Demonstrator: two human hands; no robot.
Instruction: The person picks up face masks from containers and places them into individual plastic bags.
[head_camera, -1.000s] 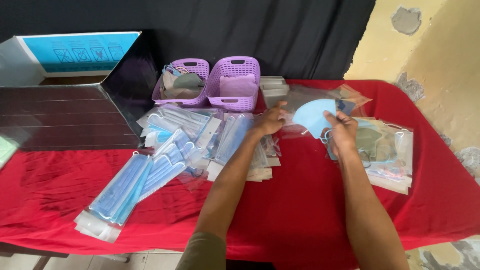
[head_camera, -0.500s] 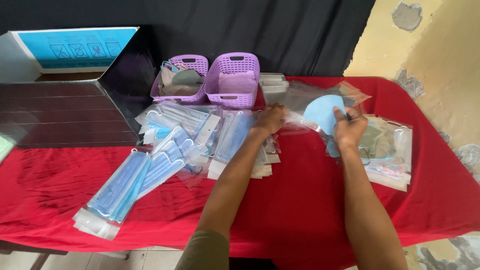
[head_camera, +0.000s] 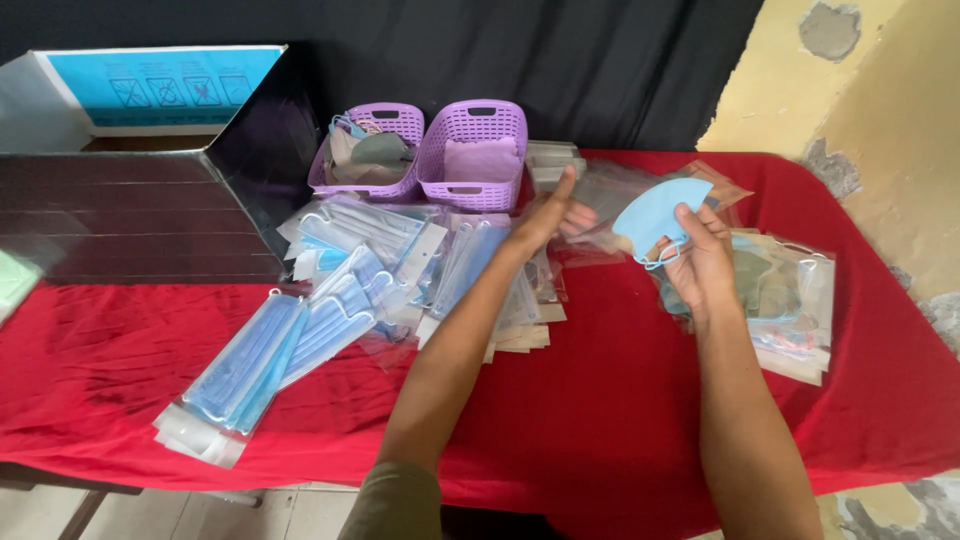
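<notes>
I see my right hand (head_camera: 700, 262) pinching a light blue face mask (head_camera: 655, 212) right of the purple baskets (head_camera: 472, 155), above the red table (head_camera: 600, 400), while my left hand (head_camera: 555, 215) hovers beside it, fingers spread.

- A spread of clear plastic packets of blue masks (head_camera: 330, 300) lies at nine o'clock on the red cloth, long and flat, fanned and overlapping
- The nearest long packet (head_camera: 235, 375) sits at about eight o'clock, blue inside with a white sealed end
- A stack of clear packets (head_camera: 790, 300) with blue and greyish contents lies at three o'clock
- Loose empty clear sleeves (head_camera: 610, 195) lie at one o'clock
- A blue label panel with white-outlined pictures (head_camera: 165, 88) stands at eleven o'clock, on a white box flap
</notes>
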